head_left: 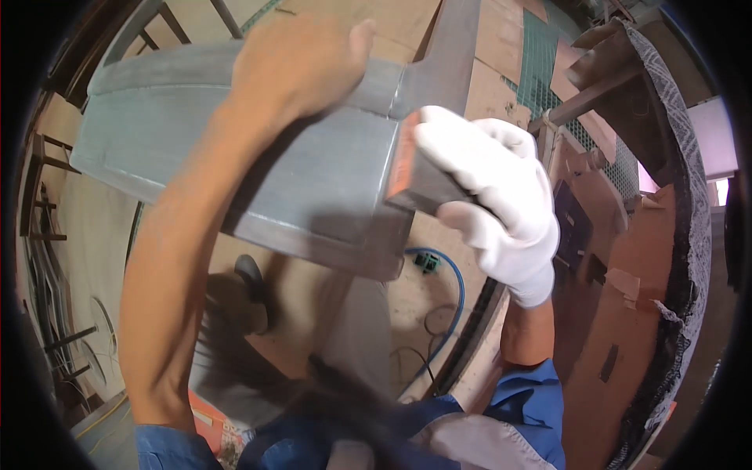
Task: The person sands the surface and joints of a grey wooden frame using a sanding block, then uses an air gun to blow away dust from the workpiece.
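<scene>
In front of me lies a grey wooden chair [321, 168], its broad seat panel tilted across the view and a post running up past its right end. My bare left hand [301, 63] is closed over the far rail of the seat, its fingers mostly hidden from sight. A white glove covers my right hand [497, 188], which grips a sanding block [435, 184], dark grey with an orange end face. That block is at the right edge of the seat, touching it or very close; slight blur hides which.
Below the seat a blue hose [453, 301] curves along the floor beside a small green fitting [427, 262]. On the right stands a long fabric-trimmed frame [681, 196] by brown board. Dark wooden frames [39, 188] are at the left. Cardboard [399, 31] covers the far floor.
</scene>
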{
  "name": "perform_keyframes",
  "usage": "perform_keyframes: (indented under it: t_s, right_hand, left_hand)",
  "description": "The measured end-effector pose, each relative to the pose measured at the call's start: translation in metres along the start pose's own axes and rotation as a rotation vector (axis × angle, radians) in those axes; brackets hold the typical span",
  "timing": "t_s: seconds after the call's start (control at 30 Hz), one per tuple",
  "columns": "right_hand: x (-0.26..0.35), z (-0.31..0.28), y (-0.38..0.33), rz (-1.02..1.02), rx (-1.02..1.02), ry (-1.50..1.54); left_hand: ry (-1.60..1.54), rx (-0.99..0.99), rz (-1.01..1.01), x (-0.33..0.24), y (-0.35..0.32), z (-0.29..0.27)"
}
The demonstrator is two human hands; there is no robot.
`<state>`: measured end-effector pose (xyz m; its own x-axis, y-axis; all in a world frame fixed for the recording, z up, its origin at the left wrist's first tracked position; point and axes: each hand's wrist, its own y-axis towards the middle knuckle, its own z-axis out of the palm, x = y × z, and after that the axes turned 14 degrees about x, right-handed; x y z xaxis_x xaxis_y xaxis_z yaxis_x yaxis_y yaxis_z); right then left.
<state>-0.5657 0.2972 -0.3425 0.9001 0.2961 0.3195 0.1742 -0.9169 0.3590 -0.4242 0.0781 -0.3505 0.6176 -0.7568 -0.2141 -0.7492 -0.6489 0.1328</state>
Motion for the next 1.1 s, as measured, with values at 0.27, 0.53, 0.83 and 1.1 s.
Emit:
perform_keyframes:
  t_s: [0.27, 0.53, 0.83, 1.1]
  right_hand:
    - [-0.017, 0.02, -0.003, -0.039, -0.064, 0.069]
    - [0.023, 0.039, -0.044, 0.278, 0.004, 1.175]
    - [0.008, 0.007, -0.027, 0.033, -0.211, 0.093]
    - [0.038, 0.008, -0.036, 0.066, 0.137, -0.011]
  left_hand:
    - [0.031, 0.073, -0.021, 0.001, 0.012, -0.001]
    - [0.052, -0.039, 0.042, 0.008, 0.014, -0.003]
    - [0.054, 0.041, -0.009, 0.006, 0.01, 0.001]
    - [0.015, 0.071, -0.032, -0.004, 0.008, -0.004]
